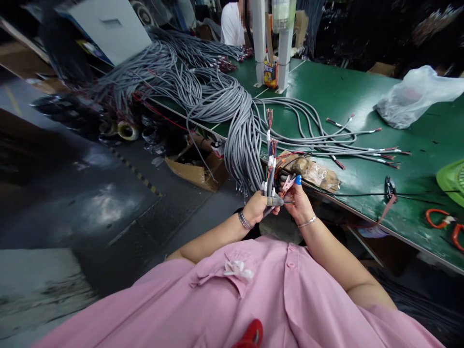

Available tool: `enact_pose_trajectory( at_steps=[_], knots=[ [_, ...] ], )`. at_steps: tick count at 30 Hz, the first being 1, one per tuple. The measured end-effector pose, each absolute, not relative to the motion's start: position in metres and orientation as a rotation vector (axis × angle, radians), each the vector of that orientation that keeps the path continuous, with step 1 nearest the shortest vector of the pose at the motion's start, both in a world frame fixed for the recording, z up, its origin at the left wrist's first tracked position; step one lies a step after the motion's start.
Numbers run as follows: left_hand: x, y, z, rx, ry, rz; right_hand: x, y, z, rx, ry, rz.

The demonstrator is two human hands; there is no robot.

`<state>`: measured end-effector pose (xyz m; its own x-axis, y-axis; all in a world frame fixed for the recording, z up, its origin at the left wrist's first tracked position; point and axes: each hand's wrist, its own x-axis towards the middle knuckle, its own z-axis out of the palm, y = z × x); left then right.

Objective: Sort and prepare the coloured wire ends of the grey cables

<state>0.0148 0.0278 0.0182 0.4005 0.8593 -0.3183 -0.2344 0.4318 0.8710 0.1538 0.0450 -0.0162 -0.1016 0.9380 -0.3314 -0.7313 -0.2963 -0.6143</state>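
Note:
My left hand (pixel 254 209) is closed around grey cables (pixel 270 179) near their stripped ends. White labels and thin coloured wires stick up above the fist. A grey cover sits on one of its digits, pointing right. My right hand (pixel 300 204), with a blue fingertip cover (pixel 297 180) on the thumb, is closed on a small pink clip-like piece (pixel 287 184). Fine wire ends show between the two hands, which almost touch. Exactly how the pink piece meets the wires is too small to tell.
A thick bundle of grey cables (pixel 242 125) hangs over the edge of the green table (pixel 326 92). A taped brown block (pixel 315 173) lies close to my right hand. Farther right are orange-handled scissors (pixel 438 218) and a plastic bag (pixel 409 99). A cardboard box (pixel 194 169) stands below.

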Motion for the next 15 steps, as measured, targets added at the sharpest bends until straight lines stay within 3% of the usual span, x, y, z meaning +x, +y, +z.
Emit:
enact_pose_trajectory(
  at_steps=[8, 15],
  knots=[
    [0.009, 0.012, 0.021, 0.836, 0.936, 0.873, 0.160, 0.036, -0.013, -0.799, -0.374, 1.768],
    [0.013, 0.013, 0.023, 0.823, 0.952, 0.905, 0.159, 0.036, -0.007, -0.833, -0.463, 1.584]
  ],
)
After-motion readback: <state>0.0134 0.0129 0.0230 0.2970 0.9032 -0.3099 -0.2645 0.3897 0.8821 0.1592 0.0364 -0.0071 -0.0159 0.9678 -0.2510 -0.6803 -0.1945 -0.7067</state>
